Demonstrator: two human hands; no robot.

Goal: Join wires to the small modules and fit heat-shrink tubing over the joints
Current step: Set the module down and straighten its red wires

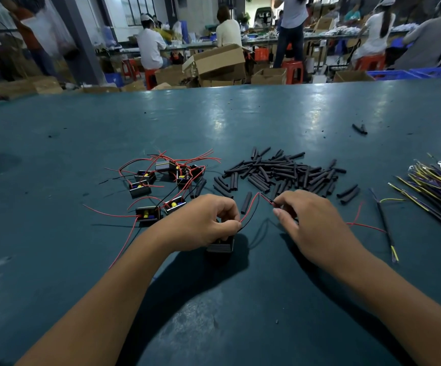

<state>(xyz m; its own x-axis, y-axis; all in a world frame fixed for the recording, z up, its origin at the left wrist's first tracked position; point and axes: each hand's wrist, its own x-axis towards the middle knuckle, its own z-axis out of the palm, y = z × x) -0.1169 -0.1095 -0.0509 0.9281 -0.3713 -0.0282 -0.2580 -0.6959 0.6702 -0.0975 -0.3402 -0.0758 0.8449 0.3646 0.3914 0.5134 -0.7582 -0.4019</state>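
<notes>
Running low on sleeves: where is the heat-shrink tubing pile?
In the head view, the heat-shrink tubing pile lies mid-table, just beyond the right hand, between the modules and the wire bundle.

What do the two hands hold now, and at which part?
The left hand grips a small module from above. The right hand pinches the tips of its red and black wires.

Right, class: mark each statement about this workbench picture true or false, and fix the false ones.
1. The left hand holds a module. True.
2. The tubing pile lies left of the loose modules. False: it lies right of them.
3. The right hand pinches a wire end. True.
4. The wire bundle at the far right is all red. False: it is yellow and dark.
5. The table is blue-green. True.
</notes>
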